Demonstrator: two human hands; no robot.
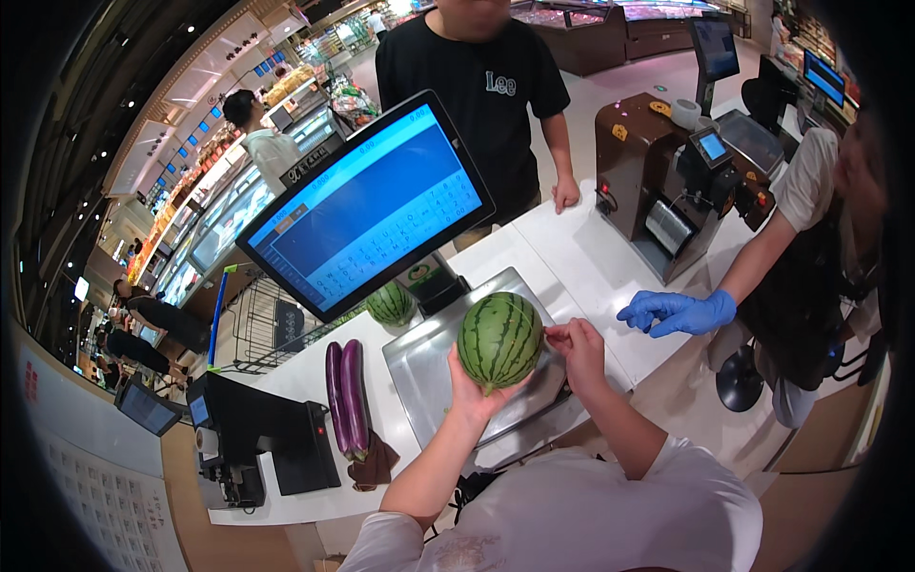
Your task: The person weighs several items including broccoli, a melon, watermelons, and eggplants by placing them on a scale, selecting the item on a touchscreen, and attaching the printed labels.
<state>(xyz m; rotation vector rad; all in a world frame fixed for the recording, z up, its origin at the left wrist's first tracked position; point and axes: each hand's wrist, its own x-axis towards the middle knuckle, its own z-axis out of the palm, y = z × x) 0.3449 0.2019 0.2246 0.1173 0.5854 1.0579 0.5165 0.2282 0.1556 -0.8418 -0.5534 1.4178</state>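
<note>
A striped green watermelon (500, 339) rests in my left hand (480, 393), whose palm and fingers cup it from below and the left, over the metal platter (422, 372) of a weighing scale. My right hand (580, 350) is at the melon's right side, thumb and forefinger pinched together; whether something thin is between them cannot be told. A thin line, perhaps a clear tape or band, crosses the melon's top. Behind the platter stands the scale's touchscreen (372, 207). Two long purple eggplants (348, 400) lie on the white counter to the left, their stem ends by a brown cloth (374, 465).
Another watermelon (391, 304) sits behind the platter, under the screen. A black printer (286, 436) stands at left, a brown wrapping machine (643, 186) at right. A co-worker's blue-gloved hand (675, 312) reaches over the counter (572, 264). A person in black stands opposite, near a shopping cart (264, 322).
</note>
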